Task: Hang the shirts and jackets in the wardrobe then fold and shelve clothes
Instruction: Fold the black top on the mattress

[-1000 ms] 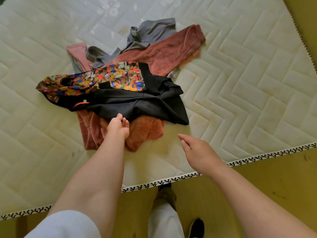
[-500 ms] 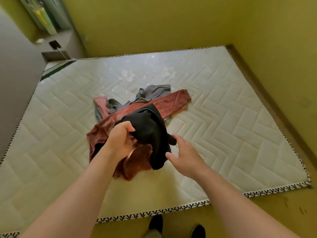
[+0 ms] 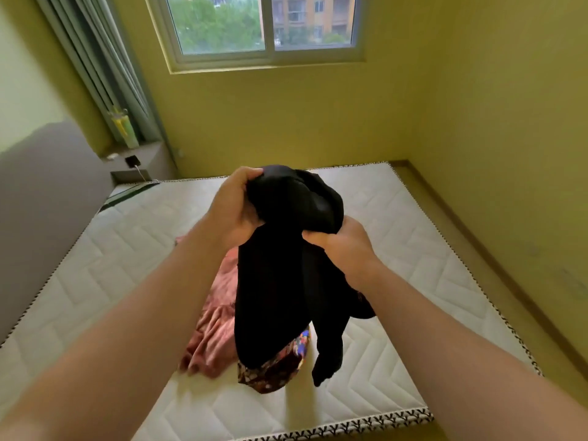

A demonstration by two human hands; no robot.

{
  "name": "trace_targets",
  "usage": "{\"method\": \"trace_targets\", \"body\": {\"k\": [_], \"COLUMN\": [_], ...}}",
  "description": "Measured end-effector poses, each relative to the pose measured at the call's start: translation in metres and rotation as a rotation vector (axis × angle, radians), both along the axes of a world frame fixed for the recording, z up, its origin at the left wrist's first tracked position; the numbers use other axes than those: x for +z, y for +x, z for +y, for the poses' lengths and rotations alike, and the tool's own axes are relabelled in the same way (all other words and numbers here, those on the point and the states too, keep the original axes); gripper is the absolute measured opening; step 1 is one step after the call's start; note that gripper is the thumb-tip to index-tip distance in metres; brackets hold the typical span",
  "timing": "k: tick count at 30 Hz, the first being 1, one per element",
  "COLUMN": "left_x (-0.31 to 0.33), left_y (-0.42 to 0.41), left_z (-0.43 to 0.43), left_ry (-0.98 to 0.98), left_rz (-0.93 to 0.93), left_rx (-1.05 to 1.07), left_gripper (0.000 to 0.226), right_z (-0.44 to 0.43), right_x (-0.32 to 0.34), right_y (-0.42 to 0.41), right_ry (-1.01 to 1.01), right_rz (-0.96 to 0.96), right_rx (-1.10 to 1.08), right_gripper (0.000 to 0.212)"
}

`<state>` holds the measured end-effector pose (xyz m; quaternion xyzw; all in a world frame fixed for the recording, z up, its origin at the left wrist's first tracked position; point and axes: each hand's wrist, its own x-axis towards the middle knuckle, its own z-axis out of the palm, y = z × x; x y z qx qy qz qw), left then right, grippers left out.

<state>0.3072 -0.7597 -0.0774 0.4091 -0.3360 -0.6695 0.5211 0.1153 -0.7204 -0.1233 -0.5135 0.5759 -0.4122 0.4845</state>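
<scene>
A black garment (image 3: 280, 281) with a colourful patterned lining (image 3: 276, 364) hangs in the air above the mattress. My left hand (image 3: 232, 205) grips its bunched top on the left. My right hand (image 3: 340, 243) grips the fabric a little lower on the right. Its lower end dangles just over the bed. Beneath it a rust-pink garment (image 3: 213, 332) lies crumpled on the bare white quilted mattress (image 3: 397, 256). The grey garment seen earlier is hidden behind the black one.
Yellow walls enclose the bed, with a window (image 3: 264, 27) ahead and grey curtains (image 3: 105, 68) at the left. A grey headboard (image 3: 41, 198) runs along the left side. A small ledge (image 3: 133, 160) holds a charger and bottles.
Both hands have lifted the black garment off the pile and up in front of me. My right hand, open before, now grips it. My view has tilted up toward the window.
</scene>
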Motion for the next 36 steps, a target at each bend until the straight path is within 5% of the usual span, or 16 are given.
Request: {"method": "trace_targets", "body": {"k": [5,8,22,24,28,31,36], "left_x": [0.001,-0.002,0.002,-0.007,-0.010,-0.007,0.008], "left_y": [-0.042,-0.063,-0.116,-0.131,-0.145,-0.142,-0.140], "left_z": [-0.006,-0.003,0.013,0.008,-0.027,-0.048,-0.066], "left_ry": [0.031,-0.070,-0.491,-0.513,-0.241,-0.476,-0.868], "left_rz": [-0.317,-0.453,-0.656,-0.672,-0.812,-1.093,-1.332], "left_rx": [-0.183,-0.289,-0.644,-0.549,-0.286,-0.132,-0.055], "left_gripper": [0.046,0.037,0.089,0.066,0.023,0.008,0.037], "right_z": [-0.020,-0.036,-0.060,-0.061,-0.059,-0.055,-0.052], "right_x": [0.048,0.068,0.082,0.085,0.091,0.084,0.075], "right_y": [-0.043,-0.062,-0.083,-0.085,-0.096,-0.113,-0.137], "right_ry": [-0.097,-0.078,-0.101,-0.133,-0.153,-0.213,-0.274], "right_rz": [-0.135,-0.233,-0.320,-0.328,-0.232,-0.024,0.105], "right_rx": [-0.150,-0.209,-0.327,-0.358,-0.418,-0.478,-0.538], "right_gripper": [0.022,0.018,0.016,0.012,0.041,0.024,0.028]}}
